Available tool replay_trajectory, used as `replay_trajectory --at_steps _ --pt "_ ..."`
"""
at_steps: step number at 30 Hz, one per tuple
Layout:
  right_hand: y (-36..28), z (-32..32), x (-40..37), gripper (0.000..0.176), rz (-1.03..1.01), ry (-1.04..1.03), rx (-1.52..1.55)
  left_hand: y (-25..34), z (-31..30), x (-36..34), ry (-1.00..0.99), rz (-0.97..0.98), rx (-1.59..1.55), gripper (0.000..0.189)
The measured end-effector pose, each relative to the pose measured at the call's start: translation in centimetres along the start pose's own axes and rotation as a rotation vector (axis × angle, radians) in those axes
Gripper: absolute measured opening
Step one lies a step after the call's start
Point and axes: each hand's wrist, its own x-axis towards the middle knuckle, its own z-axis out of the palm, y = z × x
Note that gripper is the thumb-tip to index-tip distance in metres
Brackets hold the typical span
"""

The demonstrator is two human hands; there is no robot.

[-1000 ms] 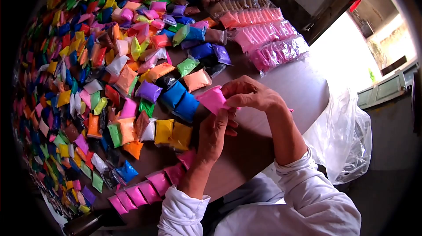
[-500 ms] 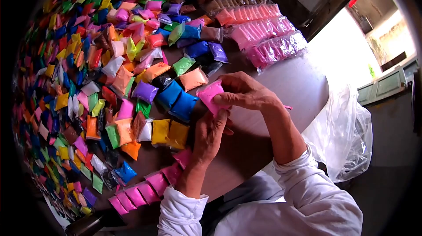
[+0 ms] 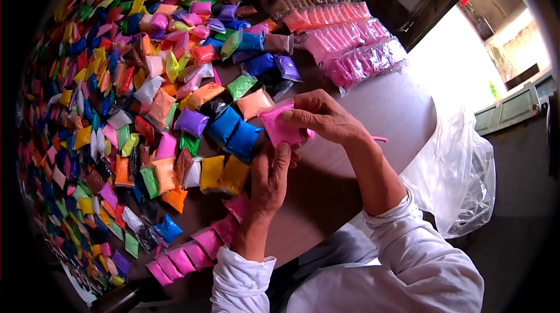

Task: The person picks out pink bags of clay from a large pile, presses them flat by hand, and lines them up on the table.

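Observation:
Between my two hands is a pink packet, its flat face turned up. My right hand is closed on its upper right side, thumb on the front. From below, my left hand pinches the lower edge with the thumb, its other fingers partly hidden behind. A bit of pink shows behind the packet near my right fingers. Beside my left wrist runs a row of pink packets, partly covered by that forearm. Blue packets and gold packets lie just left of my hands.
A large heap of small coloured packets covers the left of the table. Clear bags of packets line the far side. A thin pink piece lies beyond my right wrist. A clear plastic bag hangs at the right edge.
The pink packet has turned so more of its face shows. My left hand has shifted slightly left and down, its thumb now at the lower edge.

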Motion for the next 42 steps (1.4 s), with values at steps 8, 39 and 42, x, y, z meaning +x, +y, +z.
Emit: replay_trajectory --at_steps 8,39,42 --pt "0.2 -0.2 0.0 0.027 0.016 -0.003 0.005 0.1 0.2 -0.1 -0.02 -0.005 -0.032 0.034" --pt "-0.3 -0.4 -0.1 0.031 0.147 -0.147 0.057 -0.2 0.1 0.2 0.005 -0.01 -0.102 0.04" --pt "0.5 -0.4 0.0 0.041 0.113 -0.148 0.131 -0.4 0.1 0.2 -0.025 0.028 -0.049 0.04"
